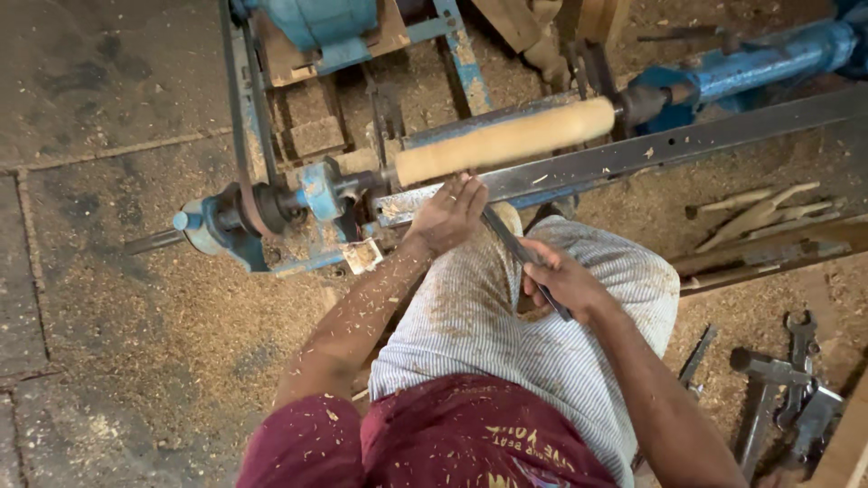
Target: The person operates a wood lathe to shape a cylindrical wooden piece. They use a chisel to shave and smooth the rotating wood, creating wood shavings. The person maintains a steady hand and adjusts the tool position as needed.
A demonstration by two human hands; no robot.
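Note:
A pale wooden cylinder (506,140) is mounted lengthwise in a blue lathe (307,194). My left hand (448,215) rests on the metal tool rest (633,155) just below the cylinder's left end, its fingers over the front of a long dark chisel (506,239). My right hand (565,282) grips the chisel's rear part above my striped trousers. The chisel's tip is hidden under my left fingers.
Sawdust and shavings cover the floor. Several turned wooden pieces (759,212) lie at the right beyond the lathe bed. Spanners and metal tools (796,380) lie at the lower right. A drive belt (244,108) runs from the lathe's left end up to a blue motor (316,23).

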